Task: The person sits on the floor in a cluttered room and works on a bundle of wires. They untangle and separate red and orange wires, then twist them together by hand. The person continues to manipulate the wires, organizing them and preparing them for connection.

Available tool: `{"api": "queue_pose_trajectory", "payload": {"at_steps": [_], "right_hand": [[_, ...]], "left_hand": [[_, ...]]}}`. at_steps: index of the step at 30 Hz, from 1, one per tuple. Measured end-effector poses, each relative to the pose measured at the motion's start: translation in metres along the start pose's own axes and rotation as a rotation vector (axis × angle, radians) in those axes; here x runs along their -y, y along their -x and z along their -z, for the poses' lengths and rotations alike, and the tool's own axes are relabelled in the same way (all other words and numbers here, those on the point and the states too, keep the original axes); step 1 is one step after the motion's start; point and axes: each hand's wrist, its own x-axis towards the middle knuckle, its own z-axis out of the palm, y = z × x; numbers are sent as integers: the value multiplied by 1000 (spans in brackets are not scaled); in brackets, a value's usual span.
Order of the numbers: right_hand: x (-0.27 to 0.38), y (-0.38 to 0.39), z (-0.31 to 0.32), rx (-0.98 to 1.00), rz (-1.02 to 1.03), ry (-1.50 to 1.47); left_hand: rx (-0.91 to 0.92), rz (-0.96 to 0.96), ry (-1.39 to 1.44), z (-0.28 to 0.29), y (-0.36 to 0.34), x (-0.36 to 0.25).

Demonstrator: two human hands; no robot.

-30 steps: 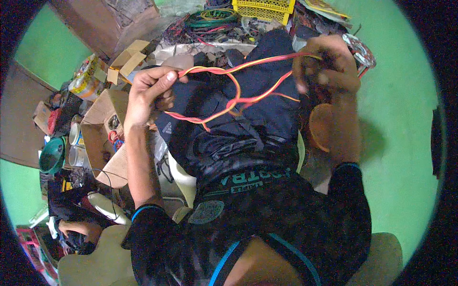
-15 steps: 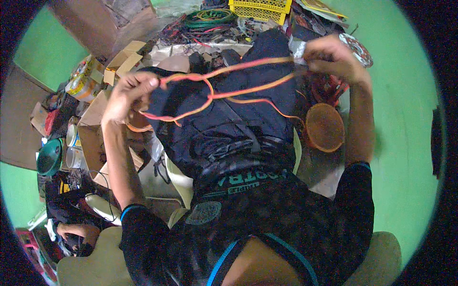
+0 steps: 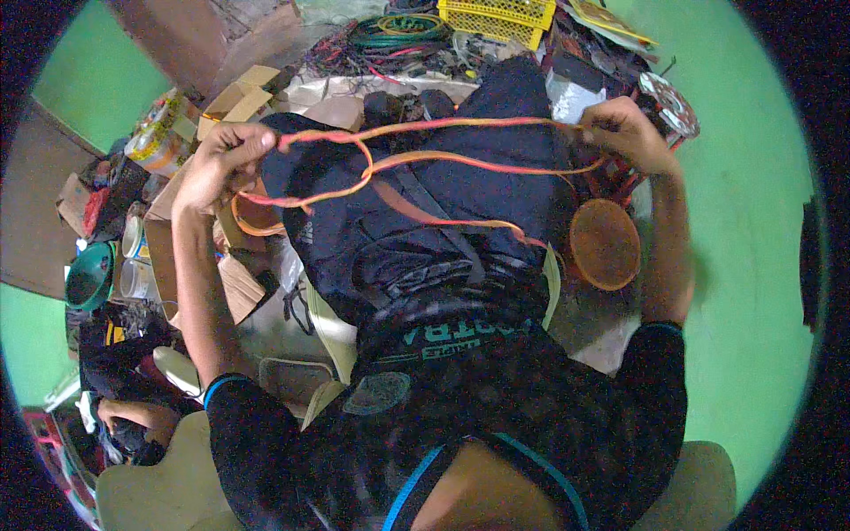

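Observation:
A twisted orange-and-pink wire (image 3: 460,122) stretches across above my lap in two long strands, with a crossing loop nearer its left end. My left hand (image 3: 217,164) is closed on the left end, thumb pressed over the fingers. At the other side my right hand (image 3: 624,137) pinches the wire where it doubles back. A loose tail of it hangs lower, over my dark trousers (image 3: 407,230). An orange hoop of the same colour shows below my left hand; whether it joins the wire I cannot tell.
An orange-brown bowl (image 3: 605,243) stands to the right. Left are cardboard boxes (image 3: 239,104) and a green tub (image 3: 88,276). Coiled green wire (image 3: 398,32) and a yellow crate (image 3: 500,18) lie at the back. Another person's arm (image 3: 137,416) shows at lower left.
My left hand has shifted a little left and my right hand slightly down and right. The wire strands are spread wider, and the loose tail has swung lower and left.

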Motion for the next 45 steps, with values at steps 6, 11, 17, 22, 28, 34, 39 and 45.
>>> {"api": "queue_pose_trajectory", "payload": {"at_steps": [6,11,17,22,28,34,39,45], "right_hand": [[4,13,26,-277,540,-1029],[-30,-6,-13,-379,229,-1246],[-62,12,15,-476,-145,-64],[-41,-19,-25,-961,47,802],[60,-18,-122,-674,421,180],[76,-33,-147,-743,471,245],[91,-25,-163,-766,501,487],[72,-41,-171,-584,476,313]], "left_hand": [[-143,-24,246,-11,-2,-27],[-148,-43,310,-16,-5,-19],[-99,95,170,-14,-4,0],[-277,121,407,-59,-14,-12],[-247,114,439,-84,-3,-34],[-212,94,491,-88,-13,-36],[-214,95,445,-95,-15,-43],[-222,89,449,-95,-20,-40]]}}
